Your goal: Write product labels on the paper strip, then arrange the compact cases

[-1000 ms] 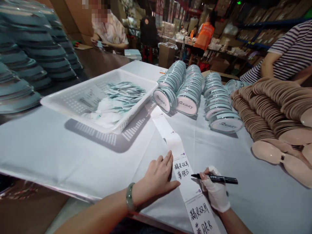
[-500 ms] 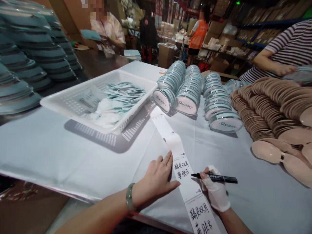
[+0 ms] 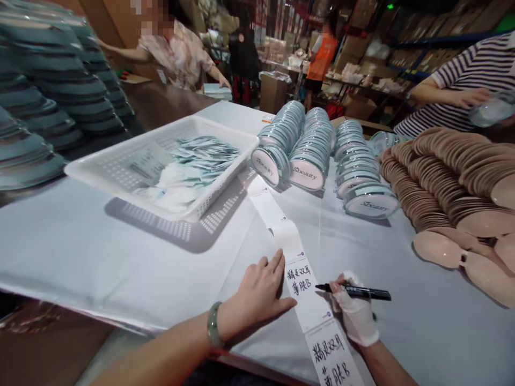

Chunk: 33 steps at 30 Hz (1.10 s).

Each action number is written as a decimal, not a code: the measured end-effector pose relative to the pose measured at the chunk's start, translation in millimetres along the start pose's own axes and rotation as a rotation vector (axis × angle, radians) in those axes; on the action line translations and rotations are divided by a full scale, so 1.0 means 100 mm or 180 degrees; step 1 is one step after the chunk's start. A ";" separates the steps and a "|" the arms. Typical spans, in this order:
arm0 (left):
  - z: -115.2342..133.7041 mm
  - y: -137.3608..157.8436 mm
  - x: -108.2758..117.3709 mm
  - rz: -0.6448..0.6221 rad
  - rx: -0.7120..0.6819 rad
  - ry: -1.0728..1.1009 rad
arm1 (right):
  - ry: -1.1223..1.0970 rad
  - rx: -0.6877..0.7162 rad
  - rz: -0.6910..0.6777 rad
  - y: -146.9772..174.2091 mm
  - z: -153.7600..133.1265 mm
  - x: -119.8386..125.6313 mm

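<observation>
A long strip of white labels (image 3: pixel 311 305) runs across the table, with black handwritten characters on two of its labels. My left hand (image 3: pixel 259 289) lies with fingers stretched out, its fingertips and thumb at the strip's left edge; a green bangle (image 3: pixel 214 325) circles that wrist. In my right hand (image 3: pixel 354 311), which wears a white glove with bare fingertips, is a black marker (image 3: pixel 362 292). The marker's tip points left, close beside the upper written label; whether it touches the paper I cannot tell.
Behind the strip stands a white plastic basket (image 3: pixel 193 212) of small packets. Rows of round "Sbeauty" packs (image 3: pixel 306 174) and piles of beige pads (image 3: pixel 438 249) fill the back right. Tall blue-green stacks (image 3: pixel 56 69) rise at left. Co-workers stand behind the table.
My hands and the marker look nearly still. The co-worker at back left has lowered a hand to the pale stack, and the striped-shirt co-worker has lifted a clear pack.
</observation>
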<state>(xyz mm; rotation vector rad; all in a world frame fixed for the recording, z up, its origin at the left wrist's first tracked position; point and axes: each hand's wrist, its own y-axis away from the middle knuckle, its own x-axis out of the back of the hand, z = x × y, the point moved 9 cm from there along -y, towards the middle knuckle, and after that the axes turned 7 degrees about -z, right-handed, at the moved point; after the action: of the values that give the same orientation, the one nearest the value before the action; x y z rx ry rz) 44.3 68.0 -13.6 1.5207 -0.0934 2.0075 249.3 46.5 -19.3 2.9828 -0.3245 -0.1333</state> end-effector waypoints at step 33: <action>-0.01 -0.01 -0.01 0.0008 -0.0014 0.0008 | -0.0041 0.0045 0.0028 0.00 -0.01 0.01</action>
<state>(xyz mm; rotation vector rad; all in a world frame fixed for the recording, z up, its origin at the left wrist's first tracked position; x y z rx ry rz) 44.6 69.0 -15.5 1.5161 -0.0990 2.0098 250.5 46.8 -18.4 2.9952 -0.3415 -0.1501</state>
